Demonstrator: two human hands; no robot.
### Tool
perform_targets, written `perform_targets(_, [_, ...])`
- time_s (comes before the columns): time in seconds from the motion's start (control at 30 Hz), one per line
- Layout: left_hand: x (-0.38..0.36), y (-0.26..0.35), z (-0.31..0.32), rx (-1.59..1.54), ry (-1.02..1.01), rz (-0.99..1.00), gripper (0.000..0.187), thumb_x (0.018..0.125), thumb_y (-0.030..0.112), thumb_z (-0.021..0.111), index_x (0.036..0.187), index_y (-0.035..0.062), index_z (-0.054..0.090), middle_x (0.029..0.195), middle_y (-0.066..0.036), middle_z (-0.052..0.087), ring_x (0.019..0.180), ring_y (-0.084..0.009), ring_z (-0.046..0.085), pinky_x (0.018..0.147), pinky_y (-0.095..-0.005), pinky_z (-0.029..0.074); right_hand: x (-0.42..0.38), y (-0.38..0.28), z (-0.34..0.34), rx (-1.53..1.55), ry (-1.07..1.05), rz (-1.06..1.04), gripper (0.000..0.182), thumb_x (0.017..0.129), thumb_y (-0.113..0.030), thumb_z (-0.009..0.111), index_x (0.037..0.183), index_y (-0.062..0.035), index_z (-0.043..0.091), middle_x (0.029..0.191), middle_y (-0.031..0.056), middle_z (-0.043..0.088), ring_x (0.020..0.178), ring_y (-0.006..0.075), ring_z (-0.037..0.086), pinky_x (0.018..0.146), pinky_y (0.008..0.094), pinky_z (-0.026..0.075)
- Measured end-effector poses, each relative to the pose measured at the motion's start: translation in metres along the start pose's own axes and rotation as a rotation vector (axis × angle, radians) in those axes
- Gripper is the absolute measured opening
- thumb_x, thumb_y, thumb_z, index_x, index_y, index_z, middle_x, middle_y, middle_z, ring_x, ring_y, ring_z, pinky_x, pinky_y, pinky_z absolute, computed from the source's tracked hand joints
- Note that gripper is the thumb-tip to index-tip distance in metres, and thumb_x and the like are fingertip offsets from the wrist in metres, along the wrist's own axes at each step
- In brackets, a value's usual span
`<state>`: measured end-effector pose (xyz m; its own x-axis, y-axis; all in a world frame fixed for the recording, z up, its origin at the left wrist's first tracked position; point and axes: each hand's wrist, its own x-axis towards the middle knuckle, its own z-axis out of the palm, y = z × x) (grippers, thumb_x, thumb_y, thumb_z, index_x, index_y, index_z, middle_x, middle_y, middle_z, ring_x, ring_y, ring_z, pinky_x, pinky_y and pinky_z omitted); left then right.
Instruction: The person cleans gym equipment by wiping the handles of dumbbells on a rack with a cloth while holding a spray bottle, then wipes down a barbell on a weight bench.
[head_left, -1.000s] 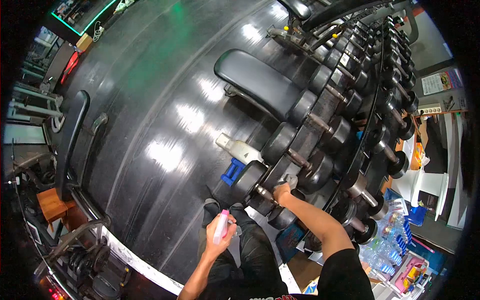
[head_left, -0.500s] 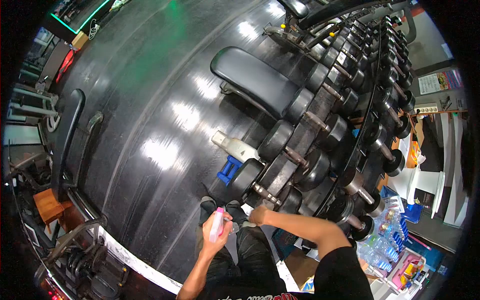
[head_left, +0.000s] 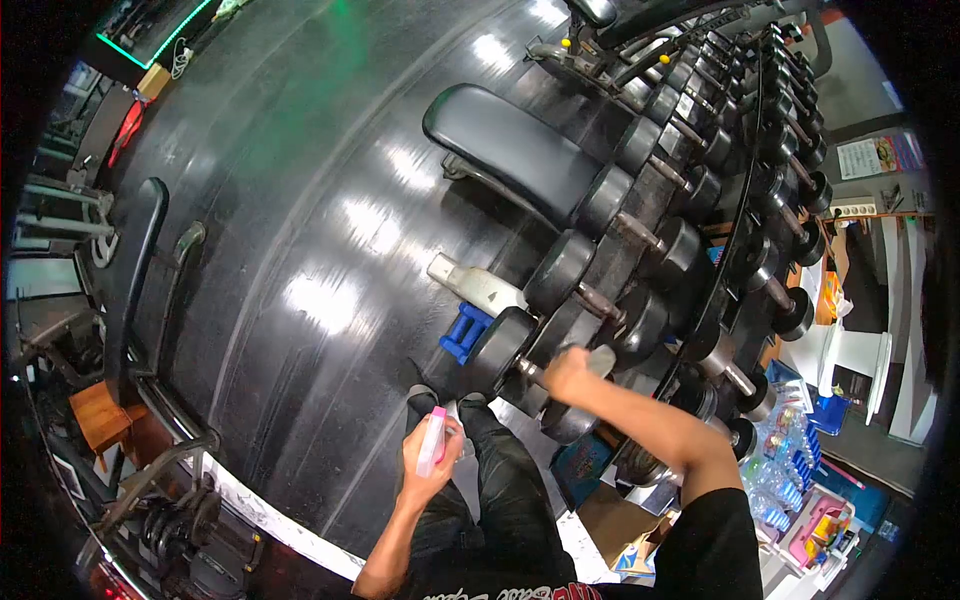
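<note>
At lower centre, the left hand [head_left: 428, 462] is wrapped around a pink-topped spray bottle [head_left: 431, 446]. Farther right, the right hand [head_left: 568, 378], slightly blurred, is clamped on a grey cloth [head_left: 601, 360] over the nearest dumbbell [head_left: 500, 350] in the rack's [head_left: 566, 326] lower row. Blue weights [head_left: 465, 333] lie on the floor [head_left: 300, 210] just left of that dumbbell, near frame centre.

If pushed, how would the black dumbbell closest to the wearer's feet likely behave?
The black dumbbell is probably heavy for its size, given its thick heads and metal handle. That straight handle suggests it would stay rigid. Its rounded heads could let it roll.
</note>
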<state>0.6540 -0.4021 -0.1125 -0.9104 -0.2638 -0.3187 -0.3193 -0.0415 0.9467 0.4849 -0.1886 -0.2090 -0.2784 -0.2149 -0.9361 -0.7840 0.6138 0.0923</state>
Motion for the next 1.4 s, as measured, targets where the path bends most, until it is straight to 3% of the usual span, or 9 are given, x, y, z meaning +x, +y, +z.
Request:
perform_targets(0.23, [0.002, -0.003, -0.006, -0.013, -0.005, 0.032, 0.011, 0.083, -0.003, 0.063, 0.093, 0.0007, 0.060, 0.075, -0.004, 0.059, 0.060, -0.0082, 0.056, 0.055, -0.0237, 0.045, 0.034, 0.030, 0.038, 0.011, 0.635, -0.355, 0.017, 0.085, -0.018, 0.055, 0.095, -0.0123, 0.067, 0.086, 0.0086, 0.068, 0.079, 0.0267, 0.070, 0.064, 0.0396, 0.055])
perform_targets(0.33, [0.004, -0.004, -0.011, -0.030, -0.020, 0.037, 0.012, 0.083, -0.004, 0.062, 0.094, 0.0002, 0.059, 0.078, -0.005, 0.060, 0.060, -0.0085, 0.056, 0.055, -0.0242, 0.045, 0.046, 0.014, 0.061, -0.184, 0.963, -0.757, 0.018, 0.083, -0.023, 0.055, 0.095, -0.0217, 0.068, 0.096, -0.0010, 0.067, 0.104, 0.0164, 0.061, 0.090, 0.0334, 0.047])
perform_targets(0.7, [0.011, 0.003, -0.013, -0.022, -0.038, 0.034, 0.012, 0.082, -0.006, 0.063, 0.090, 0.0013, 0.059, 0.073, -0.003, 0.059, 0.056, -0.0069, 0.053, 0.052, -0.0234, 0.043, 0.061, -0.001, 0.096, -0.295, 0.689, -0.650, 0.017, 0.082, -0.027, 0.057, 0.090, -0.0303, 0.071, 0.103, -0.0072, 0.068, 0.112, 0.0175, 0.058, 0.106, 0.0411, 0.033])
perform_targets(0.83, [0.015, 0.005, -0.010, -0.014, -0.080, 0.044, 0.012, 0.082, -0.006, 0.063, 0.091, 0.0011, 0.060, 0.073, -0.002, 0.058, 0.056, -0.0062, 0.053, 0.052, -0.0233, 0.043, 0.040, 0.015, 0.083, 0.210, 0.201, -0.528, 0.020, 0.082, -0.030, 0.062, 0.100, -0.0267, 0.070, 0.104, -0.0019, 0.069, 0.103, 0.0253, 0.064, 0.080, 0.0442, 0.053])
perform_targets(1.0, [0.018, 0.010, -0.010, 0.007, -0.130, 0.026, 0.012, 0.082, -0.007, 0.063, 0.091, 0.0007, 0.059, 0.073, -0.003, 0.058, 0.057, -0.0065, 0.053, 0.052, -0.0235, 0.043, 0.028, -0.001, 0.048, 0.289, 0.218, -0.363, 0.018, 0.082, -0.028, 0.061, 0.097, -0.0256, 0.071, 0.095, 0.0004, 0.070, 0.104, 0.0246, 0.063, 0.084, 0.0438, 0.050])
perform_targets(1.07, [0.019, 0.012, -0.010, 0.064, -0.163, 0.053, 0.013, 0.081, -0.007, 0.063, 0.091, 0.0006, 0.059, 0.073, -0.003, 0.057, 0.057, -0.0069, 0.053, 0.053, -0.0239, 0.043, 0.039, -0.025, 0.059, -0.104, 0.660, -0.473, 0.019, 0.084, -0.024, 0.057, 0.097, -0.0290, 0.070, 0.099, -0.0037, 0.070, 0.113, 0.0167, 0.058, 0.101, 0.0430, 0.040])
perform_targets(1.27, [0.020, 0.017, -0.018, 0.134, -0.177, 0.088, 0.013, 0.081, -0.007, 0.063, 0.092, 0.0002, 0.059, 0.072, -0.003, 0.058, 0.057, -0.0075, 0.054, 0.054, -0.0246, 0.044, 0.066, -0.030, 0.097, -0.136, 0.731, -0.536, 0.016, 0.082, -0.024, 0.056, 0.081, -0.0297, 0.070, 0.102, -0.0099, 0.069, 0.115, 0.0122, 0.057, 0.108, 0.0431, 0.029])
perform_targets(1.3, [0.021, 0.016, -0.022, 0.137, -0.175, 0.087, 0.013, 0.081, -0.007, 0.063, 0.092, 0.0002, 0.059, 0.072, -0.003, 0.058, 0.057, -0.0075, 0.054, 0.054, -0.0246, 0.044, 0.060, -0.030, 0.085, -0.101, 0.412, -0.520, 0.018, 0.083, -0.026, 0.057, 0.090, -0.0263, 0.073, 0.107, -0.0051, 0.069, 0.114, 0.0175, 0.058, 0.104, 0.0402, 0.036])
perform_targets(1.4, [0.021, 0.014, -0.025, 0.070, -0.170, 0.029, 0.014, 0.081, -0.006, 0.063, 0.092, -0.0004, 0.059, 0.073, -0.004, 0.059, 0.058, -0.0079, 0.056, 0.055, -0.0247, 0.046, 0.027, -0.021, 0.066, 0.313, 0.140, -0.405, 0.024, 0.083, -0.032, 0.062, 0.100, -0.0197, 0.073, 0.105, 0.0010, 0.071, 0.105, 0.0218, 0.064, 0.094, 0.0384, 0.046])
